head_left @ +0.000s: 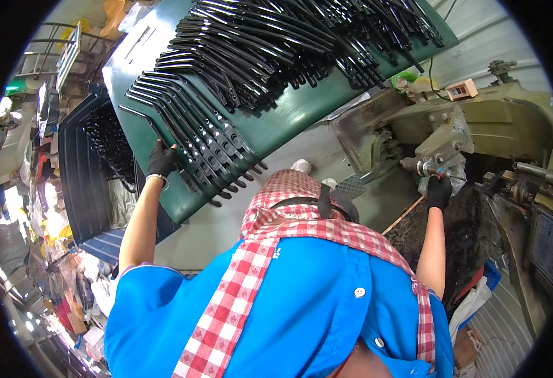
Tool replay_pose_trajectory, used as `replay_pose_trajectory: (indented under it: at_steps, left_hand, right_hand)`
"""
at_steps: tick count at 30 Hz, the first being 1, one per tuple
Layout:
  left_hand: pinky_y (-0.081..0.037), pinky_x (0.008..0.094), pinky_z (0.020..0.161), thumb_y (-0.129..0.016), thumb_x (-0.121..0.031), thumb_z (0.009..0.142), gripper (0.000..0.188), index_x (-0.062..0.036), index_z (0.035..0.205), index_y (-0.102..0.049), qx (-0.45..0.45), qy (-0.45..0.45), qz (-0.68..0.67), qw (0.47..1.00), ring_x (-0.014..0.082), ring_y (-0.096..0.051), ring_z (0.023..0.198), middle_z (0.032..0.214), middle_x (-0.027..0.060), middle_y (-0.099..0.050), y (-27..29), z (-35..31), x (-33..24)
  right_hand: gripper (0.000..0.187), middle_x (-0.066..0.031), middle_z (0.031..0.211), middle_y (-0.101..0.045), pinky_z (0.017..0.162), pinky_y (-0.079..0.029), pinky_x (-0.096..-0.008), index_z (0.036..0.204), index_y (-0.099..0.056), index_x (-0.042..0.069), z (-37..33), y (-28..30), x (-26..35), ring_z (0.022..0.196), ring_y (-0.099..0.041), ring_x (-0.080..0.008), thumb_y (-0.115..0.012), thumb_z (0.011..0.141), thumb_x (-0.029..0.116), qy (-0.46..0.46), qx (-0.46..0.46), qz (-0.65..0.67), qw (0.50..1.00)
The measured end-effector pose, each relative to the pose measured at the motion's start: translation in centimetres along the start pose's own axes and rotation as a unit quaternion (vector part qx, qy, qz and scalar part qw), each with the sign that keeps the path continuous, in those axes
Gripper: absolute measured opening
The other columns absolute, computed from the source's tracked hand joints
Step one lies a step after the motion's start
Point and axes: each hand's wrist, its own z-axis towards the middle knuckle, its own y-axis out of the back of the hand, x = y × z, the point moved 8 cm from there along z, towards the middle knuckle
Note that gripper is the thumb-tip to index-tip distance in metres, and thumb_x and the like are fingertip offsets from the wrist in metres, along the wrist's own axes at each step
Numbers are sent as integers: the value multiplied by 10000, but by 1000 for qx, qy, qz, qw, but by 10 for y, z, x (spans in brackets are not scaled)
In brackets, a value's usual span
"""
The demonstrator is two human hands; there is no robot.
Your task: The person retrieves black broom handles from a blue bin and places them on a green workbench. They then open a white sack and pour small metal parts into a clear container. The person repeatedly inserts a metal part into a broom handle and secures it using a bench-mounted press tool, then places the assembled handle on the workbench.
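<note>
- Left hand (162,159), in a dark glove: at the left end of the row, over the green bench. Fingers bent; whether they pinch or merely touch cannot be told.
- Leftmost rod (139,114), black, bent: its upper length slants down to the left fingers and meets them; the part beyond is hidden by the hand.
- Row of black rods (193,135): laid side by side on the bench (308,120), just right of the left fingers; each bent at the upper end, flattened and holed toward the lower. Several lower ends overhang the near edge.
- Heap of black rods (270,47): farther up the bench, well apart from the left fingers.
- Right hand (439,191), dark-gloved: raised at a metal spindle (422,166). Fingers curled; what they hold, if anything, cannot be told.
- Machine (503,120), olive green: beyond the right hand, bearing the spindle.
- Dark blue bin (87,183): left of the bench, with black pieces inside.
- Checked apron (226,309), red and white: over a blue shirt (302,302).
</note>
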Motion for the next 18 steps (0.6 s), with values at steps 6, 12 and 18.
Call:
replay_pose_trajectory:
  at_steps: [6, 12, 18]
  left_hand:
    - [-447, 442, 903, -673, -360, 773, 578, -32, 1217, -499, -59, -90, 172, 979, 408, -557, 1056, 1164, 226, -538, 11, 16, -86]
    - [-455, 345, 866, -667, -159, 791, 306, -91, 1082, -606, -147, -411, -29, 899, 302, -566, 1055, 1128, 118, -569, 32, 14, -241]
    - [-474, 347, 835, -627, -145, 820, 229, -83, 1041, -631, -112, -591, -59, 797, 294, -593, 1011, 1120, 119, -588, 13, -10, -408]
  right_hand:
    - [217, -198, 784, -642, 689, -460, -386, 880, -617, -37, 5, -4, -28, 752, -625, -297, -598, 796, 162, 33, -41, 43, 998]
    - [207, -208, 875, -653, 720, -472, -422, 914, -660, 27, 3, -10, -46, 855, -622, -377, -649, 787, 190, 49, -42, 109, 992]
    - [171, -145, 709, -597, 651, -446, -349, 820, -599, 8, -5, 8, -23, 659, -573, -234, -595, 796, 177, 41, -102, 151, 982]
